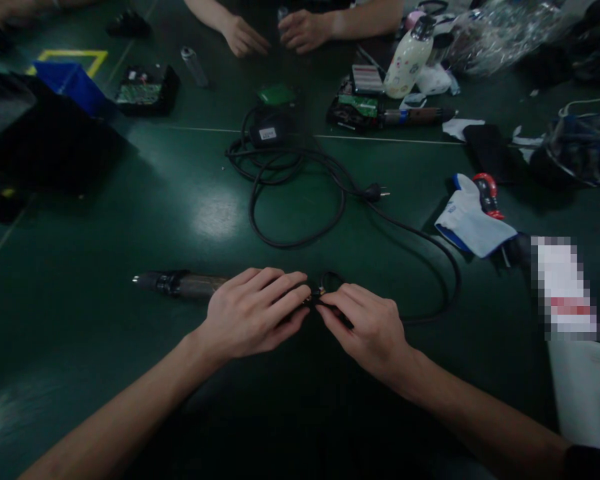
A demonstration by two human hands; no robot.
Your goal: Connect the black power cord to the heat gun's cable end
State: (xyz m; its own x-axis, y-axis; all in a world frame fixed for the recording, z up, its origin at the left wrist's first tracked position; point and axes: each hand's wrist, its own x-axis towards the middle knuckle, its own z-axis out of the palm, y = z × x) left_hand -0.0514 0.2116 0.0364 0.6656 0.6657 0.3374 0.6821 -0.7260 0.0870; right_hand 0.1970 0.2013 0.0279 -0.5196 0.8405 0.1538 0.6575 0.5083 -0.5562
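An electric screwdriver [200, 285] lies across the green table, its silver bit pointing left. My left hand [255, 310] is closed over its rear half, hiding much of the body. At the tool's right end, my right hand [370, 323] pinches a black cable end close to a small brass-coloured part [322, 291]. The fingertips of both hands nearly meet there, so the exact joint between cable and tool is hidden. A thin black cable [443, 310] runs out beyond my right hand and curves up to the coil behind.
Behind my hands lie a coiled cord [300, 241], a plug [375, 193] and a black adapter [270, 130]. Glove [473, 223], red-black screwdriver handle [487, 193] and white bottle [409, 60] are on the right. Circuit-board housings [147, 90] stand farther back. A co-worker's hands [305, 30] are opposite.
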